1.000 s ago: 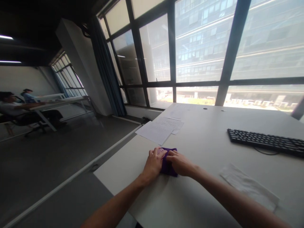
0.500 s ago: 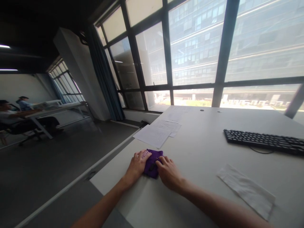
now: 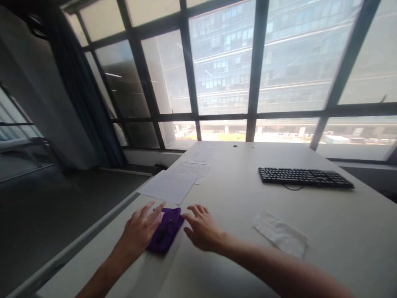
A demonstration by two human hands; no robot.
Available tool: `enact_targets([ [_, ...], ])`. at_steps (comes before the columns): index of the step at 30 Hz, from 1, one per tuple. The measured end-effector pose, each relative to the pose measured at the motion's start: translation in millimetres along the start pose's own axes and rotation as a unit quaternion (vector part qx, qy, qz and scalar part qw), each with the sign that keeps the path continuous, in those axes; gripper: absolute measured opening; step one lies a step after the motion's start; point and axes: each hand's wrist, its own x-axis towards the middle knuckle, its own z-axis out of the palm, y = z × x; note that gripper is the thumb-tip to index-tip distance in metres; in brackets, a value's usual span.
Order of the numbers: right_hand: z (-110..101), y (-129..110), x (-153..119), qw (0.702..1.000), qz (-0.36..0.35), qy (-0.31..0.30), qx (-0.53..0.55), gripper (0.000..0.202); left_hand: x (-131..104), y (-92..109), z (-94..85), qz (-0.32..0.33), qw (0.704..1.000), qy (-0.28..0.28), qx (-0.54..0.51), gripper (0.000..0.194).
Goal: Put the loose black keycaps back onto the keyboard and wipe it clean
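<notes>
Purple cloth (image 3: 170,231), hands (image 3: 139,229) (image 3: 204,231) now spread wider

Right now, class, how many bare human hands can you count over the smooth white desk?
2: the bare left hand at the left side of the flat purple fabric piece, the bare right hand just right of it. No others show.

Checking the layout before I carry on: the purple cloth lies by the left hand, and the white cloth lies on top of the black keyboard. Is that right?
Not quite: the head view shows the white cloth on the desk, on the near side of the black keyboard and apart from it. The purple cloth does lie by the left hand.
</notes>
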Motion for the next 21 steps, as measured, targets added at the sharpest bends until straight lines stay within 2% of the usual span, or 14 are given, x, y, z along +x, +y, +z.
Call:
enact_targets([
  [3,-42.4,55.1,-9.8,0.996,0.065,0.059,-0.019,0.036,32.6,30.0,2.9,0.058,0.996,-0.024,-0.058,0.051],
  [6,-91.2,130.8,-32.6,0.973,0.15,0.168,-0.057,0.032,75.5,83.1,20.7,0.113,0.979,-0.077,-0.152,0.053],
  [9,-143.0,209.3,-72.3,0.934,0.252,0.219,-0.126,0.029,125.5,144.8,57.6,0.134,0.952,-0.135,-0.241,0.053],
  [10,-160.4,232.6,-89.4,0.91,0.312,0.23,-0.147,0.029,142.4,165.9,73.3,0.125,0.942,-0.159,-0.268,0.052],
  [12,-194.1,271.6,-128.2,0.868,0.387,0.262,-0.167,0.032,173.5,208.2,107.1,0.069,0.924,-0.196,-0.321,0.051],
  [13,-209.8,287.0,-148.9,0.846,0.421,0.276,-0.175,0.034,186.8,229.2,124.3,0.03,0.914,-0.213,-0.345,0.05],
  [15,-237.8,310.7,-189.9,0.801,0.484,0.299,-0.187,0.039,207.5,269.5,156.9,0.014,0.906,-0.228,-0.355,0.05],
  [18,-268.9,334.4,-241.4,0.744,0.553,0.318,-0.199,0.037,224.6,321.5,198.9,-0.004,0.9,-0.239,-0.364,0.053],
  [20,-282.4,347.3,-264.7,0.738,0.561,0.314,-0.207,0.04,230.2,347.8,221.7,-0.012,0.898,-0.241,-0.369,0.055],
  [21,-287.3,353.8,-272.9,0.75,0.549,0.308,-0.205,0.045,232.4,358.4,231.5,-0.016,0.897,-0.24,-0.371,0.056],
])
